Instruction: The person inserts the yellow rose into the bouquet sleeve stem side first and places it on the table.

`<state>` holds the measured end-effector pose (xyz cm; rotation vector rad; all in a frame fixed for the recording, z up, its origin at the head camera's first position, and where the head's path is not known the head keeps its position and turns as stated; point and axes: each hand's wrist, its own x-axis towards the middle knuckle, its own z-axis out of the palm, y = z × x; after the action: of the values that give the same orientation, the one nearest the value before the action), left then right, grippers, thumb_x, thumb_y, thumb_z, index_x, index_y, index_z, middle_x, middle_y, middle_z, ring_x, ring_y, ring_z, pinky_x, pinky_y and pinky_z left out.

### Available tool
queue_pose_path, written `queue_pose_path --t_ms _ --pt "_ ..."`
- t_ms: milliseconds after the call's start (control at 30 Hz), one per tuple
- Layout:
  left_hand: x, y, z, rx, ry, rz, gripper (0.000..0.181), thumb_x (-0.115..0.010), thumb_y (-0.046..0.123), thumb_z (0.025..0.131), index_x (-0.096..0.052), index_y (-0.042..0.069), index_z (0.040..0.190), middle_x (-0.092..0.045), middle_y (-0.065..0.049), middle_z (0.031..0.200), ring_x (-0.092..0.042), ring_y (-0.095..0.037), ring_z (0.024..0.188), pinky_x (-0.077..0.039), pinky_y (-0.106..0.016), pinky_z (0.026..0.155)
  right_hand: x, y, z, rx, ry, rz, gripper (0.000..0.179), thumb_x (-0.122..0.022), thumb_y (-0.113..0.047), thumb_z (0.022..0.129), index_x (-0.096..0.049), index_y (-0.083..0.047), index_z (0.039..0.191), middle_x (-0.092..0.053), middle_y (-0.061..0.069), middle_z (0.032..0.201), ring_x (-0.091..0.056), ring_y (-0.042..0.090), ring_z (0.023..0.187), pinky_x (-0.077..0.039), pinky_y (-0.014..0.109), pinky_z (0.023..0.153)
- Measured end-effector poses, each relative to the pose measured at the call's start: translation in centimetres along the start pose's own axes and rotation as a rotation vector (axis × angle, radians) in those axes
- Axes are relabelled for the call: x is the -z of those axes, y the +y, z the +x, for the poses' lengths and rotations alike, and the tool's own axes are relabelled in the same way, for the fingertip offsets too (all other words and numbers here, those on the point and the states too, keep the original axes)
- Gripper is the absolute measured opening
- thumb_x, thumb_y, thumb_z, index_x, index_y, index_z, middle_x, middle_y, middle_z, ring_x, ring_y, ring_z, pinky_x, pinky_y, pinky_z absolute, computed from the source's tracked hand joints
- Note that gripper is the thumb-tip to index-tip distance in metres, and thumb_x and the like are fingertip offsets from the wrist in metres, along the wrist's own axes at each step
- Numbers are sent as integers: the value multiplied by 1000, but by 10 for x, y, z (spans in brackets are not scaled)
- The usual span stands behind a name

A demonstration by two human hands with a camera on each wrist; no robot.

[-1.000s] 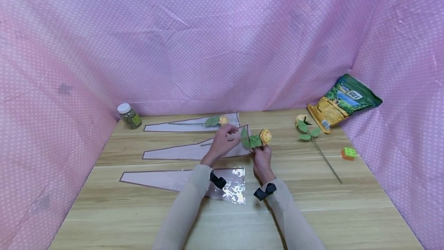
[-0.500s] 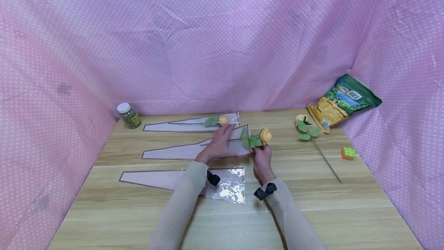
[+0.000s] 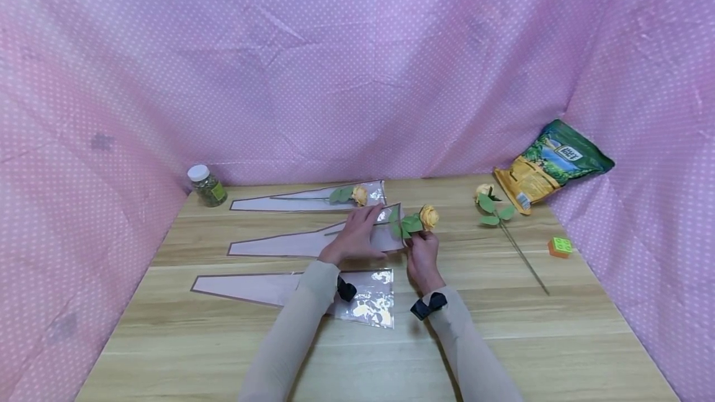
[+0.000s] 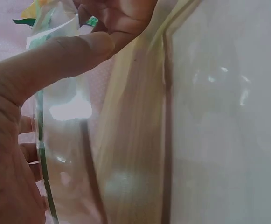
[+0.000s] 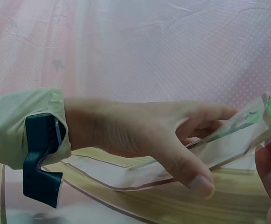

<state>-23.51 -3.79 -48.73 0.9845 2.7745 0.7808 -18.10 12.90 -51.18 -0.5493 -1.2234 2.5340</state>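
Observation:
The middle clear flower sleeve (image 3: 279, 245), dark-edged and tapered, holds the stem of a yellow rose (image 3: 429, 217); the bloom and some green leaves (image 3: 412, 224) stick out of its wide right end. My left hand (image 3: 356, 236) lies across the sleeve, gripping it with the thumb (image 4: 56, 58) on the near side and the fingers (image 5: 205, 114) on the far side. At the mouth, my right hand (image 3: 422, 256) pinches the sleeve's edge beneath the leaves; the bloom and leaves partly hide its fingertips. In the right wrist view, the green stem (image 5: 214, 136) runs inside the film.
Behind lies another sleeve (image 3: 251, 205) with a yellow rose (image 3: 359, 195) on it; a third sleeve (image 3: 240, 287) lies in front, under the left forearm. A loose rose (image 3: 519, 250), toy brick (image 3: 560, 247) and green-yellow bag (image 3: 553, 163) are at right. A white-lidded jar (image 3: 208, 186) stands at left.
My left hand has gone from bent fingers over the stem to a wide grip across the sleeve. The right hand stays at the mouth, with the bloom hardly shifted.

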Motion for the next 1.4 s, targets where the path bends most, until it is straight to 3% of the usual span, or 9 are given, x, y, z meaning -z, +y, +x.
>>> queue_pose_path --t_ms 200,400,600,767,867,1167,1400 --pt "-1 -1 -1 -1 1 -21 120 -87 44 68 -16 16 160 -30 -10 162 -26 -32 151 -20 -51 125 -1 -1 1 10 15 58 28 -50 11 94 -66 -10 103 -65 -6 100 -59 3 88 -53 16 78" --pt "-1 -2 -1 -6 11 -25 117 -87 43 69 -18 16 160 -31 -11 160 -28 -31 150 -22 -50 124 0 -1 3 39 42 -29 48 -50 17 86 -53 -13 124 -63 -7 105 -61 5 93 -55 20 83" --pt "-3 -3 -1 -9 22 -30 116 -87 42 68 -20 16 159 -33 -11 159 -30 -32 148 -22 -52 124 2 -3 4 99 39 -116 62 -53 15 88 -41 -15 140 -58 -1 122 -59 10 108 -55 21 84" --pt "-3 -2 -1 6 24 -38 116 -87 41 69 -19 16 159 -34 -12 159 -31 -33 148 -26 -53 122 4 -6 2 152 -16 -152 63 -54 12 89 -36 -15 144 -51 14 140 -60 12 111 -55 21 81" --pt "-2 -2 0 11 27 -41 116 -87 40 69 -18 16 160 -34 -12 158 -32 -33 147 -28 -53 121 6 -8 0 173 -65 -179 61 -54 8 92 -35 -18 145 -50 19 141 -61 12 109 -57 22 81" --pt "1 -3 -1 6 34 -47 113 -87 38 71 -19 18 159 -36 -11 156 -32 -32 146 -28 -52 121 16 -28 -4 140 -212 -360 62 -49 3 97 -31 -16 154 -50 15 144 -61 10 108 -57 23 83" --pt "2 -3 -2 21 26 -70 112 -86 37 72 -19 19 159 -33 -11 159 -28 -34 149 -26 -54 122 24 -42 -1 76 -291 -327 75 -43 10 88 -26 -12 158 -50 0 135 -59 7 101 -55 21 81"
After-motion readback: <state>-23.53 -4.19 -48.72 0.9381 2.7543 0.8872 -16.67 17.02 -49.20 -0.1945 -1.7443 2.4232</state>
